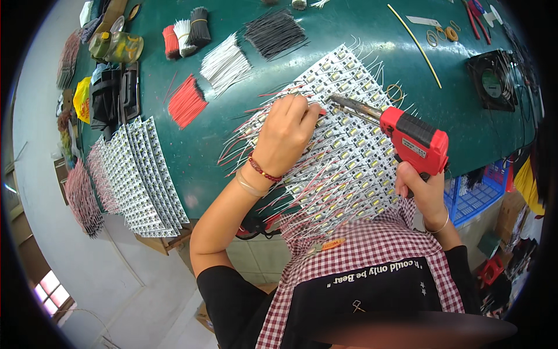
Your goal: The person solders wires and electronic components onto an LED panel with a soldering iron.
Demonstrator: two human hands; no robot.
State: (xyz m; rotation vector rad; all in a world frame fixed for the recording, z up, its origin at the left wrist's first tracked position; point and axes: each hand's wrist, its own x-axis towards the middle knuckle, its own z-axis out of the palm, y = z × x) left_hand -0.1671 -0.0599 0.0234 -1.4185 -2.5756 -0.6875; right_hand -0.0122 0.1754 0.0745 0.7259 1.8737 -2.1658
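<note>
My right hand (421,189) grips the handle of a red and black soldering gun (415,139). Its metal tip points left and meets, or hovers just over, the upper part of a white circuit board panel (354,157); contact is hard to tell. Rows of small components cover the panel, with many thin red and white wires sticking out at its left. Over the panel's upper left, my left hand (285,134) is closed in a pinch close to the tip. Something red shows at its fingertips, but what it holds is mostly hidden.
Red wires (187,102), white wires (225,64) and black wires (274,34) lie in piles on the green table (168,145). Stacked panels (145,180) overhang the left edge. A black fan (492,80) stands at right, near a yellow stick (415,46) and red-handled pliers (478,22).
</note>
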